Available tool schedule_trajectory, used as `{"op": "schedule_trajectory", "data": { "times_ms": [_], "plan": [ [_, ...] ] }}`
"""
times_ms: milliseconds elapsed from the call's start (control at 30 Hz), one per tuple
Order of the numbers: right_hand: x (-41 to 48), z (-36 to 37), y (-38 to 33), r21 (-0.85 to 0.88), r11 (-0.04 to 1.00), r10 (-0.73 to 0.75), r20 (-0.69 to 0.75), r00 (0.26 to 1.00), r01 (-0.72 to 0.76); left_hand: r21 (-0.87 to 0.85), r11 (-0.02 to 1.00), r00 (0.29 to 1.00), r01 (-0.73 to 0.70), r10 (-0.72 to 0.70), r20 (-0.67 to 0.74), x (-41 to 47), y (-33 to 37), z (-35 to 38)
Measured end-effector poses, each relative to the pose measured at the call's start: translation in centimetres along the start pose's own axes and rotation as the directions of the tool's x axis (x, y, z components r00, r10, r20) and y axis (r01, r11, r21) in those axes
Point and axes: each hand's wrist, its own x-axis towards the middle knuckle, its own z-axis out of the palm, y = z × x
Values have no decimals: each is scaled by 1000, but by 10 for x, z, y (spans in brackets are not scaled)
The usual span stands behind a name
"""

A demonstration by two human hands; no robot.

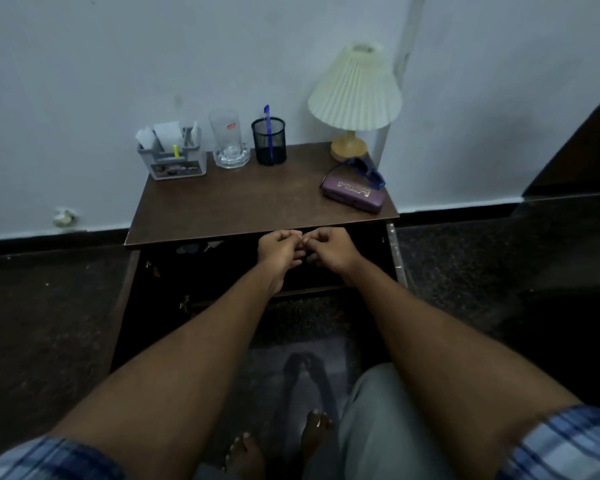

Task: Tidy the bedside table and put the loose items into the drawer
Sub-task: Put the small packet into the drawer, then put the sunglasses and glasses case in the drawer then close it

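Purple case (353, 195) near lamp (355, 98), perhaps touching

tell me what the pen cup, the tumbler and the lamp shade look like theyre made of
Pen cup: black wire mesh, likely metal; the pen shows through it.
Tumbler: clear glass or hard plastic, see-through, can't tell which.
Lamp shade: cream pleated fabric or paper, matte, with fine folds.

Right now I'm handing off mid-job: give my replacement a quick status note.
Left hand and right hand: both curled, fingertips meeting just under the tabletop's front edge; what they grip is hidden.
Drawer: looks pulled out, interior too dark to read.
On top: glasses case with sunglasses, organiser, glass, pen cup, lamp.
Left: case and sunglasses are not in the drawer yet.
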Motion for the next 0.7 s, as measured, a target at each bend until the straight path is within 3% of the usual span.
{"op": "schedule_trajectory", "data": {
  "times_ms": [267, 700],
  "plan": [
    [-16, -55, -28, -17, 993, -119, -81, 990, 118, 0, 995, 987, -100, 99, 125, -18, 35, 31],
    [37, -113, -25, -173, 974, -188, -238, 953, 149, 166, 961, 975, -220, 211, 72, 20, 35, 51]
  ]
}}
